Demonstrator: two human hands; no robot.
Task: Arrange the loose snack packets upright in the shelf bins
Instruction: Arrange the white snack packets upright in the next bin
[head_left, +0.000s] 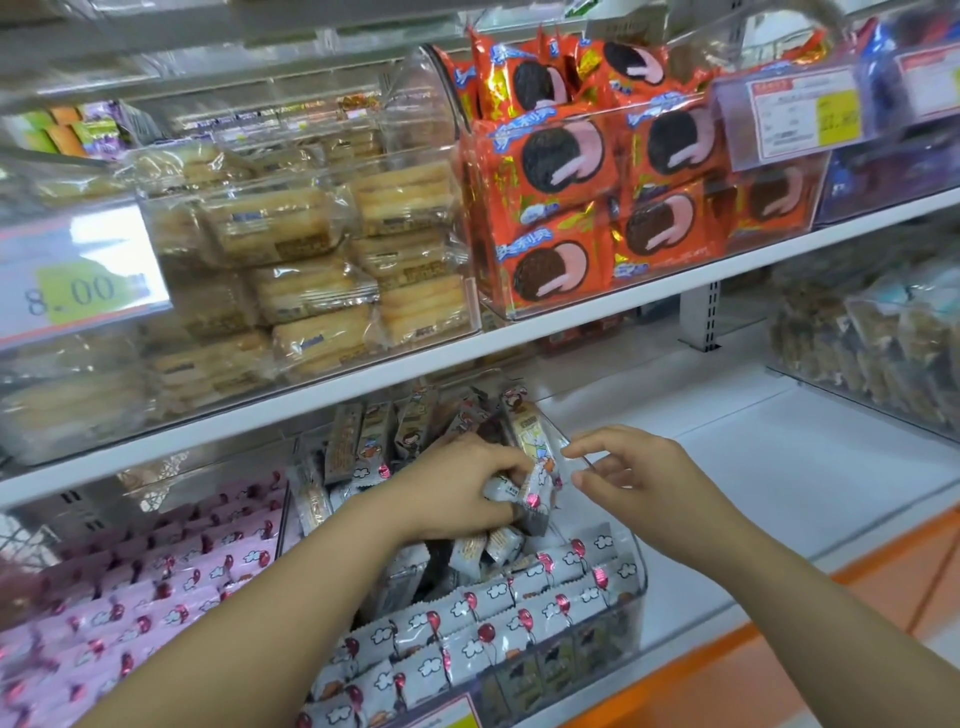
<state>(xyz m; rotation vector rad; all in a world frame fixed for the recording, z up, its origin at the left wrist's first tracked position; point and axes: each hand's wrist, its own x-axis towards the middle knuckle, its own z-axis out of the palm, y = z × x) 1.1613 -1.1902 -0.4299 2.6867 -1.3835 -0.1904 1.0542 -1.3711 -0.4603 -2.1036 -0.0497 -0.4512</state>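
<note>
Gathering loose balloon-print packets (524, 493) in clear bin (643, 584), mid-task.
Left hand (457, 488) fingers clamped on a bunch; right hand (639, 473) fingers apart, empty. Next, probably: seat them upright.

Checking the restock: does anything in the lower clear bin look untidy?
Yes. Behind the neat upright front rows, white balloon-print snack packets in the clear plastic bin lie tilted and jumbled; the left hand grips a few.

A shop, no question! White shelves (571, 317) ran in tiers, and clear bins (636, 587) sat along them. Each was crammed with sealed snack packets (498, 597) of one kind. Printed price tags (78, 291) hung on the bin fronts, one reading 8.00.
</note>
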